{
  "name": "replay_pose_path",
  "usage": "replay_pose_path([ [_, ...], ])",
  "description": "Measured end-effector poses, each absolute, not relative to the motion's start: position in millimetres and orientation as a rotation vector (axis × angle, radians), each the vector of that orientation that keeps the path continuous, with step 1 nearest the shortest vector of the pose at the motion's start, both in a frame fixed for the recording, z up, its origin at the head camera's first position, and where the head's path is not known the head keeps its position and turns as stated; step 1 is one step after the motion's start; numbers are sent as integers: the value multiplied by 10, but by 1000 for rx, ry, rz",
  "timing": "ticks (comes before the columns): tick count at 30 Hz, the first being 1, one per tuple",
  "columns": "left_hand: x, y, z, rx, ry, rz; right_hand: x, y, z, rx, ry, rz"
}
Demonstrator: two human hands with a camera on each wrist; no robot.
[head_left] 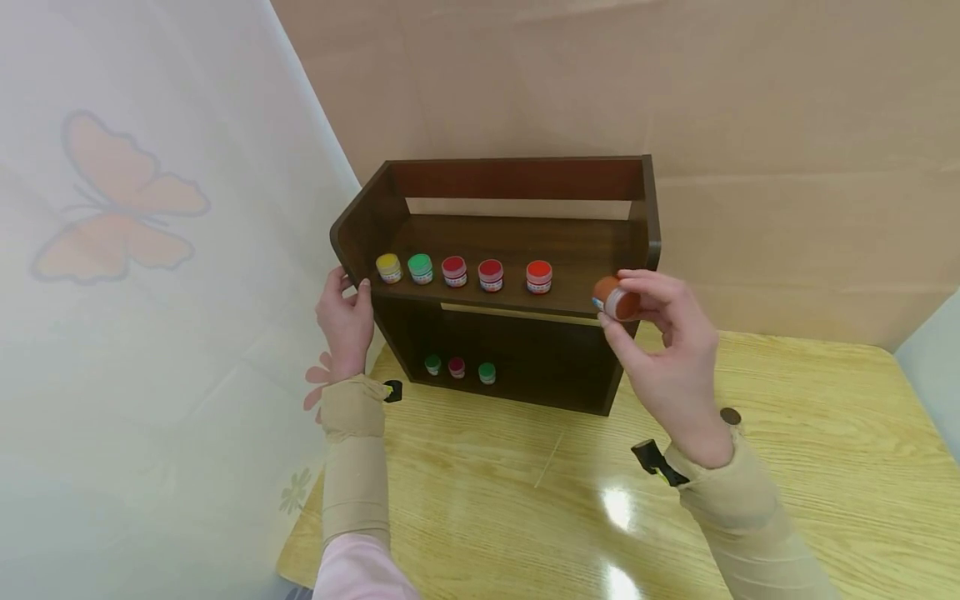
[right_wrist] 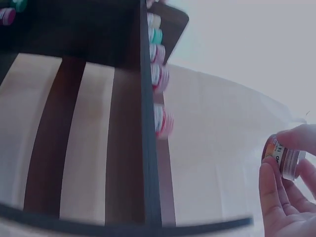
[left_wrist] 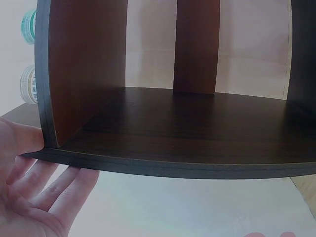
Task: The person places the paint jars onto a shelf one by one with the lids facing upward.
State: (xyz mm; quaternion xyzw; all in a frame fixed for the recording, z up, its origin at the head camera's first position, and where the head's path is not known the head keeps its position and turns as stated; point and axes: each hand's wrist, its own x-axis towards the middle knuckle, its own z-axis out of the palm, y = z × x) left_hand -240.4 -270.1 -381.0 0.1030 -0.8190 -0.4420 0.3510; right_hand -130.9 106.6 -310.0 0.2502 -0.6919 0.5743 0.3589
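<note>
A dark brown two-tier wooden shelf [head_left: 525,358] stands on the table. My left hand [head_left: 347,321] grips its left side panel, thumb at the front edge and fingers along the outer face, as the left wrist view shows. My right hand [head_left: 671,354] pinches a small brown paint jar [head_left: 617,300] between thumb and fingers. The jar is tilted, its lid facing me, in front of the upper board's right end. Along that board's front stand a yellow jar [head_left: 388,268], a green jar [head_left: 421,268], two crimson jars [head_left: 454,272] and an orange-red jar [head_left: 538,277].
On the lower level stand a dark green jar [head_left: 432,365], a crimson jar [head_left: 457,367] and another green jar [head_left: 487,373]. The shelf's side walls rise above the upper board. A pale curtain [head_left: 187,350] hangs close on the left, over the wooden table [head_left: 480,483]. Brown paper [head_left: 787,167] covers the back.
</note>
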Motion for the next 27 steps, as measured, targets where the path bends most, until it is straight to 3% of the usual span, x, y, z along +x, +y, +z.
replay_pose_path([
  [5, -2409, -2701, -3809, 266, -2114, -1146, -1342, 898, -3098, 824, -1872, 1346],
  [13, -2409, -2686, -3798, 266, -2113, -1146, -1563, 687, -3570, 1134, -2147, 1238],
  [27, -2411, -2665, -3786, 264, -2117, -1140, -1982, 478, -4318, 939, -2560, 1365],
])
